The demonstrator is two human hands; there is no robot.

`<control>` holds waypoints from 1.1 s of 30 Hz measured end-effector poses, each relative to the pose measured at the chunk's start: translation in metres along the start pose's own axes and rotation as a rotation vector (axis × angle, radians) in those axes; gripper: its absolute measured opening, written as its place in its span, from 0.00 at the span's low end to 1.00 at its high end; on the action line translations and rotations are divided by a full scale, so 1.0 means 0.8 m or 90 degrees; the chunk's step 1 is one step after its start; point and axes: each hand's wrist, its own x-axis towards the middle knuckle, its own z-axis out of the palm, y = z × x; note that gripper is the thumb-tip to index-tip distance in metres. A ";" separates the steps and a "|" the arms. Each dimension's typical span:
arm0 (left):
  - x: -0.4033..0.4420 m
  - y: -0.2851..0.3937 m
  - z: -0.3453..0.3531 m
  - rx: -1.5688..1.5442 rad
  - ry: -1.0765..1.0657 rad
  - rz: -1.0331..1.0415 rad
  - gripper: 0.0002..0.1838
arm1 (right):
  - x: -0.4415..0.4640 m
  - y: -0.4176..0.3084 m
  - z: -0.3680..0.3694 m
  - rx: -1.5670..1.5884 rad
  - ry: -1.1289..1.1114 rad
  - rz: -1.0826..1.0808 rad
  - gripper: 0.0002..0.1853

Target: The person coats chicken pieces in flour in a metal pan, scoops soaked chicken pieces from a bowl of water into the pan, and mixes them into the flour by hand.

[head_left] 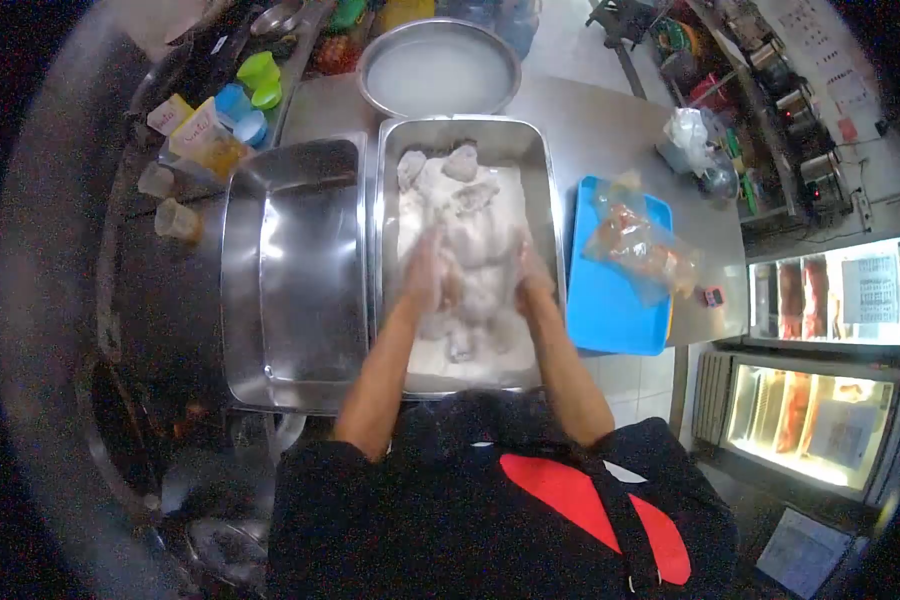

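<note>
My left hand (426, 272) and my right hand (533, 275) are both down in a deep steel pan (557, 225) of white flour (510, 195). They stand at either side of the flour, palms facing each other, blurred by motion. The fingers look stretched out, though their tips are smeared and dusted white. Between them lie flour-covered lumps (482, 255), too blurred to name. Toward the far end, several coated pieces (460, 163) that look like raw meat rest on the flour. I see neither hand closed around a piece.
Left of the pan is another steel pan (315, 270) with bare metal inside. A steel bowl (438, 70) of cloudy liquid stands behind. On the right, a blue tray (610, 300) bears a clear plastic bag (640, 245). Plastic cups (177, 220) stand at far left; a lit refrigerator (810, 415) at right.
</note>
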 end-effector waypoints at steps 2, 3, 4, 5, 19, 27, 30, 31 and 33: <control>-0.002 0.001 -0.013 0.103 0.014 0.072 0.32 | 0.018 -0.012 -0.027 -0.017 0.004 0.062 0.26; -0.004 -0.007 -0.021 0.185 0.022 0.076 0.32 | 0.012 -0.008 -0.036 -0.142 -0.026 0.056 0.27; -0.008 -0.020 -0.024 0.269 0.032 0.076 0.31 | 0.001 0.001 -0.045 -0.266 -0.055 0.047 0.28; -0.017 -0.037 -0.023 0.334 0.034 0.052 0.31 | 0.001 0.034 -0.074 -0.349 -0.087 0.052 0.27; -0.014 -0.038 -0.016 0.150 -0.014 0.019 0.25 | -0.020 -0.003 0.009 -0.066 -0.063 0.095 0.29; 0.042 -0.075 -0.001 0.522 0.134 -0.104 0.27 | -0.071 0.028 -0.008 -0.128 -0.108 0.002 0.31; 0.064 -0.105 0.003 0.405 0.150 -0.056 0.27 | -0.013 0.116 -0.024 -0.373 -0.104 -0.067 0.30; 0.063 -0.111 0.006 0.372 0.153 -0.038 0.27 | 0.000 0.134 -0.019 -0.486 -0.100 -0.114 0.29; 0.066 -0.106 0.010 0.329 0.164 0.001 0.26 | 0.040 0.133 0.004 -0.714 -0.090 -0.230 0.28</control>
